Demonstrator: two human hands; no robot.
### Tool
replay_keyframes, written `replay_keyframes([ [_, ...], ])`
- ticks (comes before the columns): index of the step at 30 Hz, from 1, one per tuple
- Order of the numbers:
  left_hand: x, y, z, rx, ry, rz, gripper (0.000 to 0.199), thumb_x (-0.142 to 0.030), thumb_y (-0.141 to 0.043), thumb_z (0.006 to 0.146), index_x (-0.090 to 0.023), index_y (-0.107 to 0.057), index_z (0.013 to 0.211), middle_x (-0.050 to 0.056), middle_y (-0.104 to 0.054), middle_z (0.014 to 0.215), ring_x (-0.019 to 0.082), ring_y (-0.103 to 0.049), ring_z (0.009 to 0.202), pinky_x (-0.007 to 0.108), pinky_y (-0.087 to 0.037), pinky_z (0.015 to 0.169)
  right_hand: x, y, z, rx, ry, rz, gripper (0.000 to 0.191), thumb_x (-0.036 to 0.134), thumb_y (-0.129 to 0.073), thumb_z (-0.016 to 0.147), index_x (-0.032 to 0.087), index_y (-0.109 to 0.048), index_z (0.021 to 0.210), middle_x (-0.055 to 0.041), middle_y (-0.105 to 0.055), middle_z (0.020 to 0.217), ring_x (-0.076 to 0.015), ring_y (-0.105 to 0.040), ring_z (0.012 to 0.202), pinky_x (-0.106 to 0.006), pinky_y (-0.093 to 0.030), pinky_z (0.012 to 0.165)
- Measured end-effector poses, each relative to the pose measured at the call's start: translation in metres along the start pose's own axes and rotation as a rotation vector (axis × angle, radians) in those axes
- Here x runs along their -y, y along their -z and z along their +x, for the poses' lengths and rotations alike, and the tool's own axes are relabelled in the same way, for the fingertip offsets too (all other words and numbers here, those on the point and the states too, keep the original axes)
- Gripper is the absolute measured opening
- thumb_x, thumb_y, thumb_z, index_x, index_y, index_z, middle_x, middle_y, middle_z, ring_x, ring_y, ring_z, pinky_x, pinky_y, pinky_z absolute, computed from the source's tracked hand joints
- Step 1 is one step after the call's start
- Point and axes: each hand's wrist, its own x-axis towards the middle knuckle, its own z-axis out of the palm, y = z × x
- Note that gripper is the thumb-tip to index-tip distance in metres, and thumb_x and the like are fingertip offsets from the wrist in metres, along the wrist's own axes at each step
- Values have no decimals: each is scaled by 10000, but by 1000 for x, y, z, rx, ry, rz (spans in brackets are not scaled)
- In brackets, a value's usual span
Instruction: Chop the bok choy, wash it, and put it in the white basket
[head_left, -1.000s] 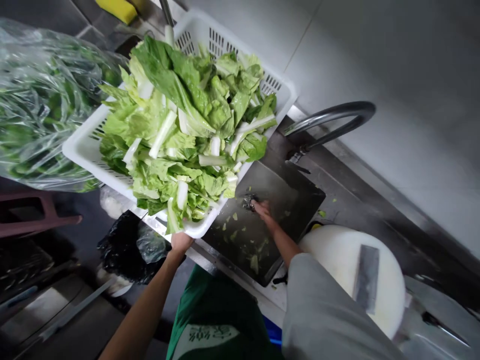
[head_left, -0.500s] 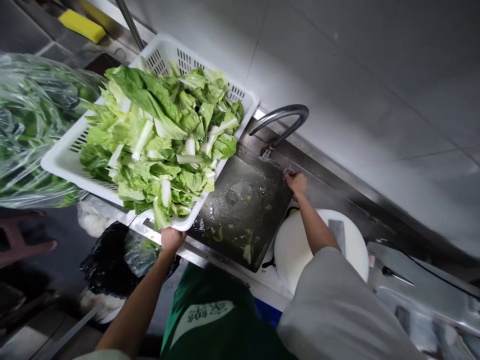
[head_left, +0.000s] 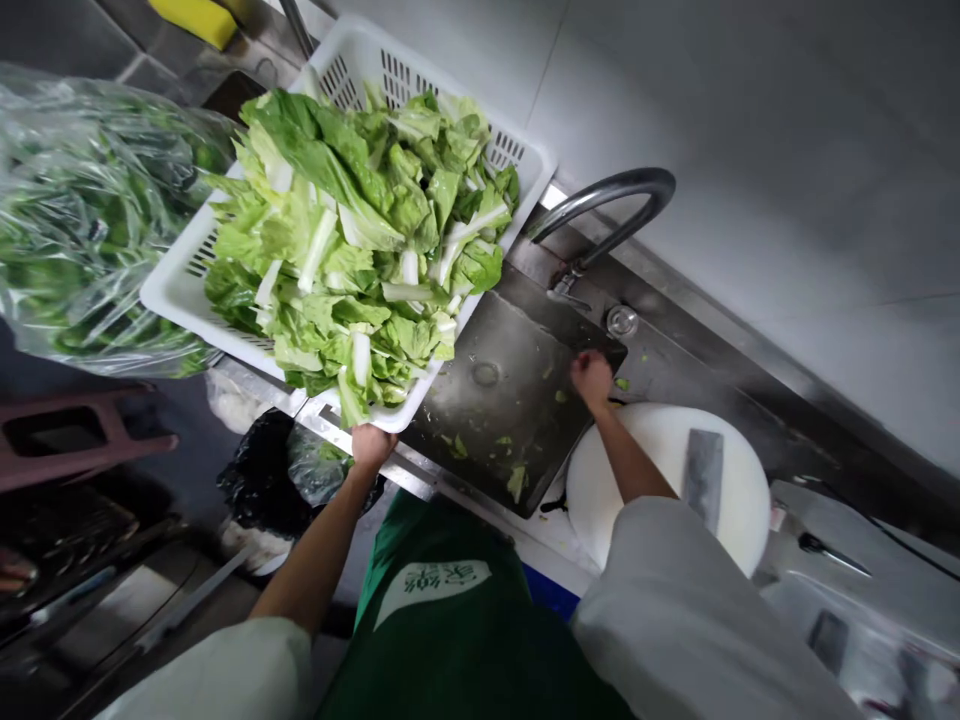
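A white slotted basket (head_left: 169, 290) heaped with cut leafy greens (head_left: 375, 240) rests over the left part of a metal sink (head_left: 517, 350). My left hand (head_left: 373, 446) grips the basket's near rim, its fingers partly hidden under it. Over the right side of the sink is my right hand (head_left: 592, 379), fingers curled; what it holds, if anything, is too blurred to make out. Leaf scraps lie in the sink around a round drain (head_left: 485, 373). Just behind my right hand, a round metal strainer (head_left: 622, 321) sits on the ledge.
A curved faucet (head_left: 615, 190) rises behind the sink. To the right, a round white board (head_left: 645, 440) bears a cleaver (head_left: 703, 475). A clear bag of green vegetables (head_left: 97, 220) is on the left, with a pink stool (head_left: 127, 435) and black bag (head_left: 262, 475) below.
My right hand has left the strainer, which now sits on the ledge, and has moved over the sink. The sink water looks lower and calmer. The view has shifted; my left hand stays on the basket.
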Motion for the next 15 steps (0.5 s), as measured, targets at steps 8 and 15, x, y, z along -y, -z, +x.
replay_keyframes([
  [8,-4,2,-1,-53,-22,40,458,-383,-474,891,-52,-766,1013,253,-733,975,395,-668,1011,513,-441,982,-24,-96,-126,790,-203,70,140,159,-787,729,148,-654,771,-95,-691,819,-240,-676,850,-311,-576,704],
  [15,-3,-1,-1,-122,-45,30,460,-405,-465,935,-59,-754,1024,246,-724,992,386,-644,1025,516,-430,998,-11,-118,-186,916,-225,224,217,88,-797,629,135,-609,727,-13,-642,704,-184,-644,678,-288,-563,569],
])
